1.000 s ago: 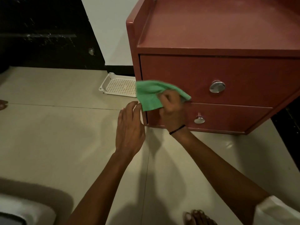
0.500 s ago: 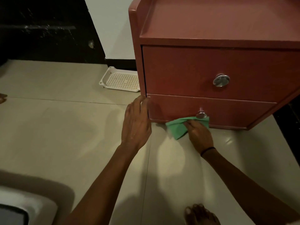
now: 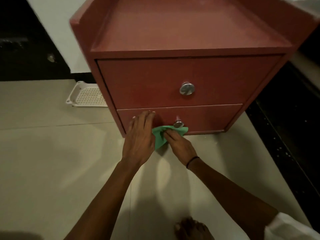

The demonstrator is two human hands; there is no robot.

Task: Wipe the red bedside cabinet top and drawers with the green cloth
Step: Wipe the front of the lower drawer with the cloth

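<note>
The red bedside cabinet (image 3: 173,35) stands on the floor in front of me, with a rimmed top and two shut drawers. The upper drawer (image 3: 147,84) has a round metal knob (image 3: 187,88). Just under the lower drawer's (image 3: 207,116) knob (image 3: 178,123), my right hand (image 3: 178,144) grips the bunched green cloth (image 3: 160,137) and presses it against the drawer's bottom edge. My left hand (image 3: 140,137) lies flat, fingers together, on the left part of the lower drawer front, touching the cloth's left side.
A white perforated plastic tray (image 3: 86,96) lies on the tiled floor (image 3: 52,153) left of the cabinet, by the white wall. Dark furniture (image 3: 285,135) runs along the right. My bare foot (image 3: 192,229) shows at the bottom edge.
My right hand carried the cloth from the upper drawer's left edge down to the lower drawer's bottom edge. My left hand slid from the cabinet's left corner onto the lower drawer front.
</note>
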